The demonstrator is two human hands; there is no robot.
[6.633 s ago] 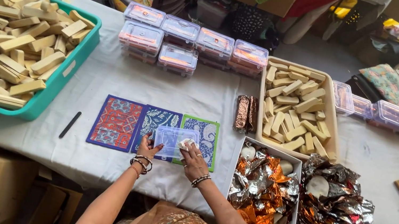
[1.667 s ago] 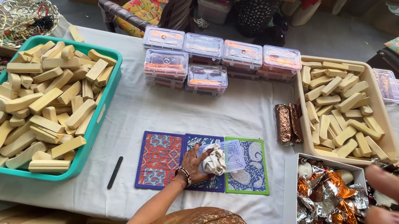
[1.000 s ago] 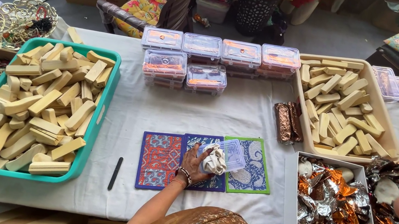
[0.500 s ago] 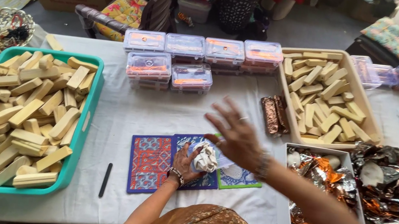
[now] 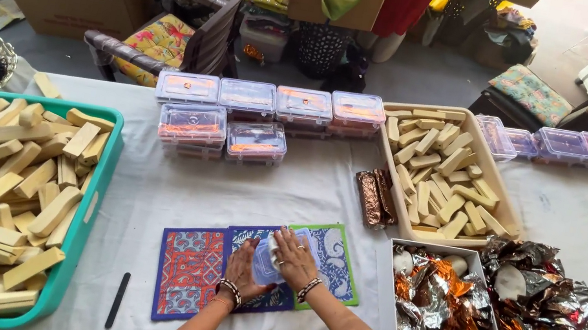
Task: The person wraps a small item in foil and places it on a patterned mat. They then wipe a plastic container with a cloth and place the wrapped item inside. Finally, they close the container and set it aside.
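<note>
Silvery-clear wrapping is pinched between both hands: the left hand [image 5: 241,266] cups the small wrapped piece [image 5: 268,258] from its 9 o'clock side with curled fingers closed against it, and the right hand [image 5: 297,257] lies over it from 2 o'clock, fingers bent down and pressing the wrap flat. Both grips are closed on the same piece, which sits between the palms, just above the middle blue patterned mat [image 5: 258,262] near the front edge of the desk [image 5: 290,188]. To do this fold well, I judge the left grip should steady the piece from beneath while the right fingertips smooth the wrap tight, keeping it over the mat. At 9 o'clock from the hands lies a red patterned mat [image 5: 189,271], at 3 o'clock a green-edged mat [image 5: 334,259]. Farther toward 9 o'clock a black pen [image 5: 118,300] lies beside a teal tub [image 5: 94,195] piled with pale bars. At 3 o'clock a white box [image 5: 383,299] holds crumpled orange and silver foil; at 1 o'clock a beige tray [image 5: 498,207] holds more pale bars, with two dark foil-wrapped bars [image 5: 375,196] beside it. At 12 o'clock, clear lidded boxes [image 5: 254,115] stand in rows.
</note>
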